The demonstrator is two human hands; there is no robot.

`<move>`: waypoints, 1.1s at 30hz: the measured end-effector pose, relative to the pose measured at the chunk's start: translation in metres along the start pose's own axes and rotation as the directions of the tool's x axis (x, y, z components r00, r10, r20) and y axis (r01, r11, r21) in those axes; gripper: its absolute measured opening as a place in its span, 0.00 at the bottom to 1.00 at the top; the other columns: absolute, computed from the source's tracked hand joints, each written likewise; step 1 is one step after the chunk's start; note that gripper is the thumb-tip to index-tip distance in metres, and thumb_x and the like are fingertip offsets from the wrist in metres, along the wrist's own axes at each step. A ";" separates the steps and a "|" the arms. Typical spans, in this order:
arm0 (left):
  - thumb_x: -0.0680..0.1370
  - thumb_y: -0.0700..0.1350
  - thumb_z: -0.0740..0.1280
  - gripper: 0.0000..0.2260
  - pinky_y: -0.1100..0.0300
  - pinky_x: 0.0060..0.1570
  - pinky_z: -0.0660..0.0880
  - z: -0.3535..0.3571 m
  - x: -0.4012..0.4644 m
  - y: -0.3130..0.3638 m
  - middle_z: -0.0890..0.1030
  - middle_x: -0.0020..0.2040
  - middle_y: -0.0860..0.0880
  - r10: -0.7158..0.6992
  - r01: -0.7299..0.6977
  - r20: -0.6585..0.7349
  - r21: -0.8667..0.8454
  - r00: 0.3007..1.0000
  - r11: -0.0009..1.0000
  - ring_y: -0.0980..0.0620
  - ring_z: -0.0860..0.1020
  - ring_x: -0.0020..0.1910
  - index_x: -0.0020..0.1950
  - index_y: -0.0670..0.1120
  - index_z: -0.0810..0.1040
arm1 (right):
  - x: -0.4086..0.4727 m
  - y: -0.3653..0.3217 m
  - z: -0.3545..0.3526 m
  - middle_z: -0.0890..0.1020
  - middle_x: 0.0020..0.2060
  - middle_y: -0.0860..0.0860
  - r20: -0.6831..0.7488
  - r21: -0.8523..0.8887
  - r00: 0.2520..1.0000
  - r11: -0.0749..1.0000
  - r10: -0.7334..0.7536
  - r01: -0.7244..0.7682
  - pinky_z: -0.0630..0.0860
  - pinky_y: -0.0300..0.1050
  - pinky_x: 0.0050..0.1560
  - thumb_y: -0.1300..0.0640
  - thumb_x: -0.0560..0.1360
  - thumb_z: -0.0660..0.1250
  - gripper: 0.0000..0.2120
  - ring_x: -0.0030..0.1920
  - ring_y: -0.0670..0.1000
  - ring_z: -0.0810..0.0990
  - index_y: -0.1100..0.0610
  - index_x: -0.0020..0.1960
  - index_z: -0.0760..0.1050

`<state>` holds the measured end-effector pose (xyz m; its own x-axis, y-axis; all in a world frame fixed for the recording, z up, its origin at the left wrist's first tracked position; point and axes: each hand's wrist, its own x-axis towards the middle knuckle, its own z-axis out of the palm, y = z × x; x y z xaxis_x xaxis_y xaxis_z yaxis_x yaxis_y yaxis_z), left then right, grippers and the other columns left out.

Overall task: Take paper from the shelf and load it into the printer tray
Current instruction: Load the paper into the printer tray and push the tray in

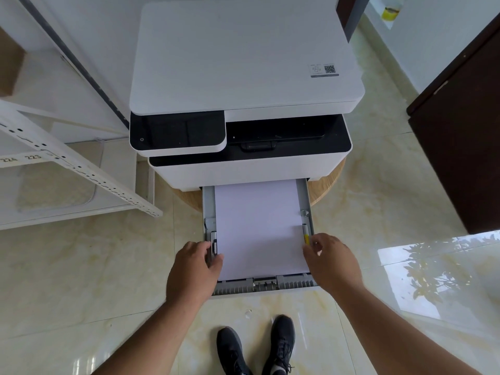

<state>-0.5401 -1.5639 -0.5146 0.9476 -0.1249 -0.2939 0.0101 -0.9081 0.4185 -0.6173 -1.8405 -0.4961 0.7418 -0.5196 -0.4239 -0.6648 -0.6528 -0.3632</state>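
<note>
You are standing over a white printer that sits on a round wooden stand on a pale tiled floor. Its grey paper tray is pulled out toward you, and a stack of white paper already lies flat inside it, between the side guides. Your left hand is curled over the left width guide, thumb resting at the paper's left edge. Your right hand has its fingers loosely bent at the right guide, beside its yellow tab; whether they pinch the tab cannot be told. Neither hand holds any paper. A white metal shelf stands to your left. The loading looks done; what seems left is snugging the guides and pushing the tray shut.
</note>
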 end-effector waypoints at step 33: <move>0.74 0.66 0.70 0.35 0.56 0.49 0.75 -0.017 -0.025 -0.028 0.86 0.39 0.56 0.253 -0.276 0.109 0.379 0.961 0.883 0.54 0.84 0.39 0.77 0.52 0.70 | -0.010 0.039 -0.016 0.83 0.64 0.43 0.151 -0.390 0.968 0.887 -0.201 0.245 0.74 0.48 0.62 0.42 0.80 0.65 0.30 0.67 0.51 0.76 0.44 0.80 0.60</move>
<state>-0.5587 -1.5281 -0.5042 0.8788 -0.3935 -0.2699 -0.3733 -0.9193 0.1248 -0.6495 -1.8699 -0.4928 0.8387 -0.2884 -0.4620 -0.3735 -0.9220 -0.1025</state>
